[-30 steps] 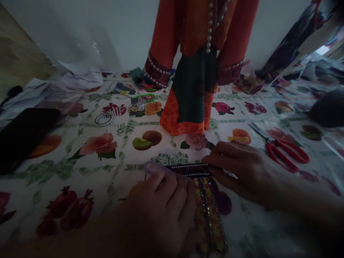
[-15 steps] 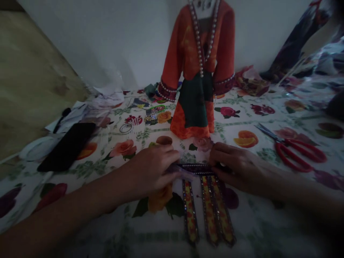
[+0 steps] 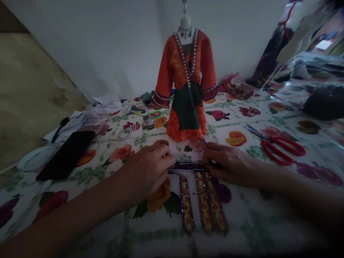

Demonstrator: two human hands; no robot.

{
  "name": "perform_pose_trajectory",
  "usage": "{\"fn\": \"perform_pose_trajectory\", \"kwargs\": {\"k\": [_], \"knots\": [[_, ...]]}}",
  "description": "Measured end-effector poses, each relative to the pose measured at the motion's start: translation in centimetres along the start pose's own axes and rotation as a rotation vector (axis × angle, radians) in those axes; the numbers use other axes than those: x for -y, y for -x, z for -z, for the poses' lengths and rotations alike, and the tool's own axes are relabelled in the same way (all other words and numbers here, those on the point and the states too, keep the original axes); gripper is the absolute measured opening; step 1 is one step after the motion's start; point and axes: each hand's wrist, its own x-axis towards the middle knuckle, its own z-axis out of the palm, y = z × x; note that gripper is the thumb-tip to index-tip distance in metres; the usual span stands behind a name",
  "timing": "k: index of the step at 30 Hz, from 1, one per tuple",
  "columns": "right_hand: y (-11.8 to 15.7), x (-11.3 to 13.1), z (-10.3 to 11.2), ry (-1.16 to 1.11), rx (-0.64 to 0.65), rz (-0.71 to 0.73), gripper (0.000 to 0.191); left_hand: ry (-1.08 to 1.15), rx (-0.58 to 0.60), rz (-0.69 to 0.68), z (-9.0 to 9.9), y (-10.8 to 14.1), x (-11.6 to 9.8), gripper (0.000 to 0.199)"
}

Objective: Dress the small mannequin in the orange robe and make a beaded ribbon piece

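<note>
A dark, narrow band (image 3: 191, 166) edged with small pale beads lies across the tablecloth in front of me. Three yellow-and-red patterned strips (image 3: 204, 206) with glittering dark borders hang from it toward me, their ends pointed. My left hand (image 3: 152, 166) pinches the band's left end, fingers closed. At the other end, my right hand (image 3: 227, 161) grips the band between thumb and fingers. Both ends are hidden under the fingers. Just beyond my hands stands a miniature dress form wearing an orange and dark green robe (image 3: 186, 93) trimmed with pearl-like beads.
Red-handled scissors (image 3: 282, 145) lie to the right. On the left are a black phone (image 3: 66, 154), a white round dish (image 3: 36, 157) and papers (image 3: 71, 123). A dark rounded object (image 3: 325, 102) and clear plastic sit at far right. The floral tablecloth (image 3: 150, 234) covers the table.
My view has tilted up, showing more of the dress form's top. My left fingers have closed further over the band, and less of the pale strip beneath it shows.
</note>
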Motion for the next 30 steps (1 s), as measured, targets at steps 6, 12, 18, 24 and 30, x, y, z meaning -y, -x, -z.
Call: {"fn": "perform_pose_trajectory", "kwargs": {"k": [6,12,18,24,30], "knots": [[-0.1,0.2,0.0,-0.009,-0.006,-0.017,0.007,-0.053,-0.084,-0.087,0.2,0.6,-1.8,0.014],[0.0,0.0,0.2,-0.035,0.007,-0.03,0.005,-0.238,-0.227,-0.184,-1.1,1.0,-3.0,0.022],[0.0,-0.1,0.1,-0.029,0.012,-0.019,0.007,-0.274,-0.224,-0.167,-1.7,1.6,-3.6,0.022],[-0.1,0.4,0.4,-0.111,-0.052,-0.026,0.008,-0.33,-0.314,-0.142,-1.6,1.9,-4.5,0.022],[-0.2,1.9,0.3,-0.168,-0.002,0.067,0.021,-0.273,-0.294,-0.235,-1.8,1.7,-5.8,0.023]]}}
